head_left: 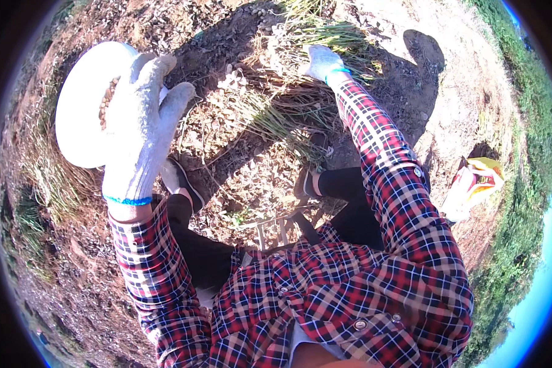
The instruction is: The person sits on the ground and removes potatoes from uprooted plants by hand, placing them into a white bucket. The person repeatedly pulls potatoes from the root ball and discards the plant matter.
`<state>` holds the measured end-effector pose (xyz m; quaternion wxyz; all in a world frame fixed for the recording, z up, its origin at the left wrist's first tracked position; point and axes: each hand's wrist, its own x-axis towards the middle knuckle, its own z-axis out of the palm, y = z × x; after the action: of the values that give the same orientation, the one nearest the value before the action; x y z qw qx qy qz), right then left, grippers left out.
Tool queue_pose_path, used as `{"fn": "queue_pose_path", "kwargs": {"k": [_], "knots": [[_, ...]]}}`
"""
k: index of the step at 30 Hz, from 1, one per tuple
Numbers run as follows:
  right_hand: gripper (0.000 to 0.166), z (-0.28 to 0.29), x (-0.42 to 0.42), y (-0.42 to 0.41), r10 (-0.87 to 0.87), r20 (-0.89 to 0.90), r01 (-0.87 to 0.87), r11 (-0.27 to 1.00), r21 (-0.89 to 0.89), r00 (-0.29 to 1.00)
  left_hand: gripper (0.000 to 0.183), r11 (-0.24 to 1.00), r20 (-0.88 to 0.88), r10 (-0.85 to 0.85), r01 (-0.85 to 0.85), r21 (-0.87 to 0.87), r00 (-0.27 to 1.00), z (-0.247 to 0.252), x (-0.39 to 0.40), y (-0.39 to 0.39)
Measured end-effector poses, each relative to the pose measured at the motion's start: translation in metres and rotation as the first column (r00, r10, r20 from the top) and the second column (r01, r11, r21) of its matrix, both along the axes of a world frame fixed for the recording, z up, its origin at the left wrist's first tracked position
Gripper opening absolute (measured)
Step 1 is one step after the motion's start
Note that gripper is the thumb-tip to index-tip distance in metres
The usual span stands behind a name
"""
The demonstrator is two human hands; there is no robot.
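Observation:
My left hand (142,115), in a white knit glove with a blue cuff, is raised at the left over a round white container (85,106). Its thumb stands apart from the fingers, and a bit of white shows between them; whether it grips the container is hidden. Small brown pods or nuts (106,103) show inside the container. My right hand (324,62), gloved alike, reaches forward and is curled on cut plant stalks (299,87); its fingertips are hidden. More green and dry stalks (267,115) lie on the soil below it.
A yellow, red and white bag (476,186) lies on the ground at the right. My shoes (184,181) stand on leaf-strewn soil, with a slatted object (271,232) between my legs. Dry stalks (57,179) lie at the left; green plants (524,184) line the right edge.

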<state>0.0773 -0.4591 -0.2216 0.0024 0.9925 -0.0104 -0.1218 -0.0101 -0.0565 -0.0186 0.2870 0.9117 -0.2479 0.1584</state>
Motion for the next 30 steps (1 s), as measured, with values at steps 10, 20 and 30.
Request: {"fn": "queue_pose_path", "kwargs": {"k": [10,20,30], "knots": [[0.053,-0.031,-0.02,0.008,0.01,-0.158,0.007,0.995,0.102,0.987,0.036,0.993,0.003,-0.083,0.083,0.084,0.997,0.013,-0.004,-0.011],[0.04,0.031,-0.058,0.014,0.021,0.349,-0.089,0.98,0.18,0.937,0.033,0.984,0.131,-0.179,0.178,0.023,0.975,-0.01,0.005,-0.012],[0.037,0.11,-0.088,0.021,0.276,0.614,-0.557,0.763,0.329,0.74,0.051,0.977,-0.382,-0.211,0.184,-0.106,0.9,-0.05,0.019,-0.039]]}}
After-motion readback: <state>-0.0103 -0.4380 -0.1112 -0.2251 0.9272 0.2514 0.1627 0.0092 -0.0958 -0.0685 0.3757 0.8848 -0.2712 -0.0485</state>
